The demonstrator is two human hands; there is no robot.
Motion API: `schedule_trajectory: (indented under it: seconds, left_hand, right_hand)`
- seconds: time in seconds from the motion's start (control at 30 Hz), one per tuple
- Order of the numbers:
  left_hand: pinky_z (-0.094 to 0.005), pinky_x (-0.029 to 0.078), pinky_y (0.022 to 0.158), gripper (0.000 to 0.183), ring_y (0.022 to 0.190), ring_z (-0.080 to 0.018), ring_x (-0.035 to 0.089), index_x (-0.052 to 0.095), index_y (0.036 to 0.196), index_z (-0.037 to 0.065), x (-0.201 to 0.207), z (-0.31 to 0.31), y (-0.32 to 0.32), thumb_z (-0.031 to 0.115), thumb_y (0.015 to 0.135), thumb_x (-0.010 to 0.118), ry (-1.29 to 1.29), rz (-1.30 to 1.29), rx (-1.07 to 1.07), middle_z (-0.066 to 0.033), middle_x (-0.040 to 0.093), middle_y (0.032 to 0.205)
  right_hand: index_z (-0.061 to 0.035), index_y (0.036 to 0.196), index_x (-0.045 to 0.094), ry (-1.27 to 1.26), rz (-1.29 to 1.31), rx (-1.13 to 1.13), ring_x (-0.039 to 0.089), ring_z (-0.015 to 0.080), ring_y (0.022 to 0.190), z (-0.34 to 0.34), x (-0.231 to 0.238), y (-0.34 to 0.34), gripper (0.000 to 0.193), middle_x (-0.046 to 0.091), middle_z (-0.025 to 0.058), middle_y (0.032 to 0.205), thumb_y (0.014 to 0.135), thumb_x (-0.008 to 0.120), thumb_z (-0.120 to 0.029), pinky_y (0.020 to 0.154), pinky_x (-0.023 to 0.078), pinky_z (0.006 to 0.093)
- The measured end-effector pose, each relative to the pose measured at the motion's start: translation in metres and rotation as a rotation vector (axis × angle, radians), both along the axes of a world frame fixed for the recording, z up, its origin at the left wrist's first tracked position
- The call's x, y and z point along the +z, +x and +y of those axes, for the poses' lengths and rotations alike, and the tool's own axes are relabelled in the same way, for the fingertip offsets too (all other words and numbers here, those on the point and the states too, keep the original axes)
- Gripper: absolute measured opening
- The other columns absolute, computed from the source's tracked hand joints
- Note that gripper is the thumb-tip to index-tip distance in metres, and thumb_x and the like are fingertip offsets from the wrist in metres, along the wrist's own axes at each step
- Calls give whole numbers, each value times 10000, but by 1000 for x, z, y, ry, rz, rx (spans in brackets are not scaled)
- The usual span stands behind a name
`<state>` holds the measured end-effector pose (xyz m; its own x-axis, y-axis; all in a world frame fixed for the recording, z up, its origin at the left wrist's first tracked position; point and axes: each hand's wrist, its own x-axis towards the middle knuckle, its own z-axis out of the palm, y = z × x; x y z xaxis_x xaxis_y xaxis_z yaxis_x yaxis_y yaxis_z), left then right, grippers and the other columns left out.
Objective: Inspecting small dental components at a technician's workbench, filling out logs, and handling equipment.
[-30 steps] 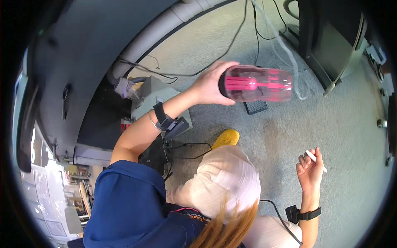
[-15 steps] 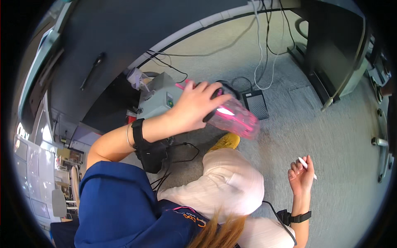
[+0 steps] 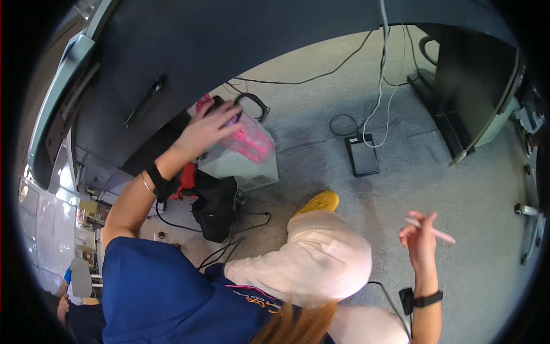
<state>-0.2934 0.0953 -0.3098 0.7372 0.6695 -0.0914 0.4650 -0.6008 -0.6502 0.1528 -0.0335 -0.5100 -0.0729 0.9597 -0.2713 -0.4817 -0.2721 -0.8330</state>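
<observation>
My left hand (image 3: pixel 207 129) is wrapped round the black top of a see-through pink bottle (image 3: pixel 255 144). The bottle is tilted, its base pointing down and to the right, over a grey metal box (image 3: pixel 264 172) on the floor. Motion blurs it a little. Low on the right, my right hand (image 3: pixel 421 243) is held up, away from other things. A slim, pale pen-like stick (image 3: pixel 442 235) lies across its fingers, which are partly curled around it.
A dark tabletop (image 3: pixel 229 40) spans the far side, with a long black tool (image 3: pixel 144 100) on it. A black bag (image 3: pixel 215 212) and cables lie beside the grey box. On the floor sits a flat black pad (image 3: pixel 364 157), near a hanging white cable (image 3: pixel 380 100). A dark cabinet (image 3: pixel 475 86) stands right.
My left hand has carried the bottle leftward, from over the floor near my knee to the grey box. My right hand stays low at the right, with the stick turned flatter. The view has shifted slightly.
</observation>
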Motion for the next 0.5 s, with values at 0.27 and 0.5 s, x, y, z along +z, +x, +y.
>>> schedule_trajectory:
  seconds: [0.27,0.5]
  left_hand:
    - [-407,151,1046,465,1201,-153,415,454,1152,307,-44,-11,135,146,724,540,106,-164,-706,7,441,1295]
    - [-413,108,1067,448,1223,-140,379,472,1161,299,-30,-33,240,150,742,527,73,-340,-895,34,432,1299]
  right_hand:
    - [-61,838,373,678,-326,-144,480,148,836,81,46,-71,255,518,92,884,810,621,-111,744,416,258]
    - [-88,737,339,495,-362,-466,328,69,646,41,63,-2,309,340,-21,676,805,636,-141,592,325,200]
